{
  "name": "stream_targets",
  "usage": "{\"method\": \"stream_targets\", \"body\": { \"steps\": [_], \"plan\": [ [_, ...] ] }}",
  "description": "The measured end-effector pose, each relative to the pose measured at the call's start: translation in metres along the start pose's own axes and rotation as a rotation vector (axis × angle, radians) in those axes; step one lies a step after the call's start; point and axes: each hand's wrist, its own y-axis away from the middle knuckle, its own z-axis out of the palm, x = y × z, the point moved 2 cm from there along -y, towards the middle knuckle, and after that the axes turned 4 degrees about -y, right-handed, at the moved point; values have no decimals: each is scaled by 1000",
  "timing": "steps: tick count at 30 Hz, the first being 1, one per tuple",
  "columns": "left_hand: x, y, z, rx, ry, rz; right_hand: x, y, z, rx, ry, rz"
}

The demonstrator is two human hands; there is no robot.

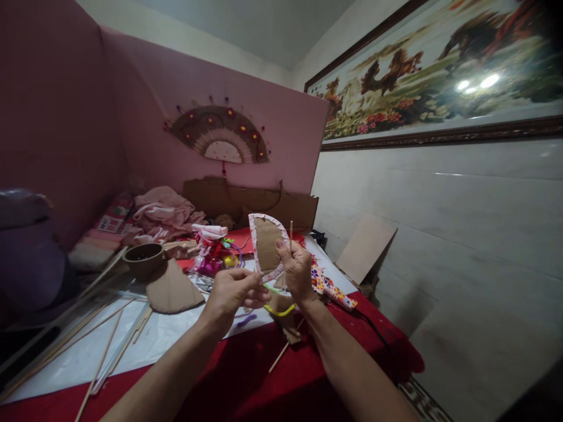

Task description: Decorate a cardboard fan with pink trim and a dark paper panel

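Held upright above the table is a half-round cardboard piece, its edge bound in pale patterned material. My right hand grips its curved right side, thumb on the bare cardboard face. A thin wooden stick rises from the same hand. At the lower left corner, the thumb and fingers of my left hand pinch the bound edge. Just below my hands, a yellow pipe cleaner curves across a scrap of cardboard. Another thin stick lies on the red cloth. What lies behind my right fingers is hidden.
A brown bowl and a cardboard fan shape sit on the left, near long sticks. Behind are bagged craft bits. A flower-patterned glue gun-like object lies right. A decorated fan hangs on the pink panel.
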Motion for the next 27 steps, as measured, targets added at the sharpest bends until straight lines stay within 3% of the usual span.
{"method": "stream_targets", "body": {
  "steps": [11,27],
  "plan": [
    [2,3,0,-45,2,26,7,-2,0,32,-53,64],
    [4,6,2,35,-107,86,9,2,5,21,-164,135]
  ]
}}
